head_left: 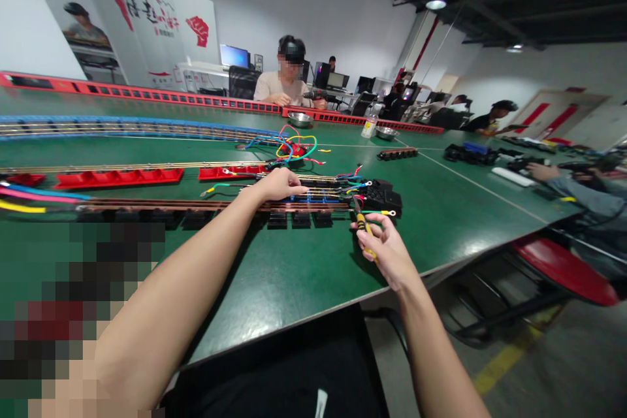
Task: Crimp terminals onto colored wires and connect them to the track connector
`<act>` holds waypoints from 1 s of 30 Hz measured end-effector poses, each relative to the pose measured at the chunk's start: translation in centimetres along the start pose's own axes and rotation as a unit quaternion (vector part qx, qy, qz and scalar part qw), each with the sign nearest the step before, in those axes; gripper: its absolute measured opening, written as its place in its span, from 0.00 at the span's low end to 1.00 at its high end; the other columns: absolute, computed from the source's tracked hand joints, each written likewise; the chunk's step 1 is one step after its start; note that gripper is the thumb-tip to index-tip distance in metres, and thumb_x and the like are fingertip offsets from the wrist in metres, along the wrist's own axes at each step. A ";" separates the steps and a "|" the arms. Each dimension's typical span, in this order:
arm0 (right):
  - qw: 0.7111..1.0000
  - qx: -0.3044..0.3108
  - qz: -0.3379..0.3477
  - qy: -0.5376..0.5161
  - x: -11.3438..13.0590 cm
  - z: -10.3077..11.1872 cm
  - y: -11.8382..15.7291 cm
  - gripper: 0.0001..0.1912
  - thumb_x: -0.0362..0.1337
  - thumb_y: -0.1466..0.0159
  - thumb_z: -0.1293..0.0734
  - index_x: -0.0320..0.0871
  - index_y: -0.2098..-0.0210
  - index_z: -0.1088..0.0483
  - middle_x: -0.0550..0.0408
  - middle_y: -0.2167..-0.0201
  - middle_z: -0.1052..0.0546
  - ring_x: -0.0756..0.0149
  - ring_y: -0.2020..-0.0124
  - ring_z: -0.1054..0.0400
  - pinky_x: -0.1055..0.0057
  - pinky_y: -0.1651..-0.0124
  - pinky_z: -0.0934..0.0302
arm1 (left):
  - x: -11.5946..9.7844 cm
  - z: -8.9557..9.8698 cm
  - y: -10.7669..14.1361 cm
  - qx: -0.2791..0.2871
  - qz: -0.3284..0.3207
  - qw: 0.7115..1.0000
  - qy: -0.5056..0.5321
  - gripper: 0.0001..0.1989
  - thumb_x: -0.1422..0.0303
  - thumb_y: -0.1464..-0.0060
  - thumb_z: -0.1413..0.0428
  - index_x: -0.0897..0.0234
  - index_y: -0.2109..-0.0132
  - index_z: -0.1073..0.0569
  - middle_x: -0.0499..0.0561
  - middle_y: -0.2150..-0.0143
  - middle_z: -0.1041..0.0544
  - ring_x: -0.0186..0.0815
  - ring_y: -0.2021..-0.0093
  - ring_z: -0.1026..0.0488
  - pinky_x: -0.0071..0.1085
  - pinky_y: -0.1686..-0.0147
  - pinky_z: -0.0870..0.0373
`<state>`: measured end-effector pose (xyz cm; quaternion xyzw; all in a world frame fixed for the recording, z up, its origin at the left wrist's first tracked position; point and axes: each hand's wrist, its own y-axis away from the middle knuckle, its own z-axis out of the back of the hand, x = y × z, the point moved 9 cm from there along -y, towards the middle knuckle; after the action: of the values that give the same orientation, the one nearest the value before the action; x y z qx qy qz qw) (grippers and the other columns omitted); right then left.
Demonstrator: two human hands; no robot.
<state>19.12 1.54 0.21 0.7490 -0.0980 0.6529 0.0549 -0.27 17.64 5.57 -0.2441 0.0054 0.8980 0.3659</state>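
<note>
My right hand grips a pair of pliers with yellow-and-black handles. Their jaws point away from me, at wires near the right end of a long copper-coloured rail assembly. My left hand lies over that assembly with fingers bent around its rails, beside a blue piece. At its right end sits a black plastic end block. Short wires with ring terminals stick out there, one terminal just above my right hand. Black supports carry the rails along the near side.
Red channel pieces and a long blue rail strip lie farther back on the green table. A wire bundle, metal bowl and bottle stand beyond. A person sits opposite; another person's hand is at right.
</note>
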 end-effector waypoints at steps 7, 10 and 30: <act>0.989 -0.022 0.058 0.136 0.5 -0.1 0.3 0.32 0.46 0.51 0.24 0.46 0.52 0.40 0.58 0.67 0.28 0.72 0.75 0.36 0.73 0.73 0.40 | -0.2 0.3 0.0 0.046 -0.006 0.999 0.004 0.19 0.52 0.56 0.39 0.65 0.67 0.22 0.48 0.69 0.21 0.35 0.67 0.28 0.26 0.67 0.37; 0.976 -0.033 0.092 0.197 0.9 -0.4 0.6 0.31 0.46 0.50 0.25 0.46 0.51 0.39 0.61 0.70 0.30 0.72 0.76 0.37 0.71 0.69 0.39 | -0.1 0.3 -0.2 0.060 0.004 0.998 -0.021 0.16 0.60 0.59 0.36 0.64 0.62 0.21 0.49 0.62 0.19 0.37 0.62 0.25 0.26 0.64 0.34; 0.846 -0.043 0.217 0.484 2.6 -2.6 2.0 0.18 0.38 0.44 0.33 0.47 0.55 0.22 0.45 0.50 0.31 0.62 0.63 0.29 0.65 0.63 0.33 | -0.7 0.7 0.0 0.046 0.107 0.974 -0.196 0.16 0.65 0.56 0.33 0.64 0.59 0.22 0.56 0.58 0.20 0.42 0.56 0.24 0.29 0.62 0.30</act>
<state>16.47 -0.09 3.09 0.2941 -0.2470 0.9232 -0.0157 -0.16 17.37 6.49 -0.0442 0.0006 0.9612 0.2722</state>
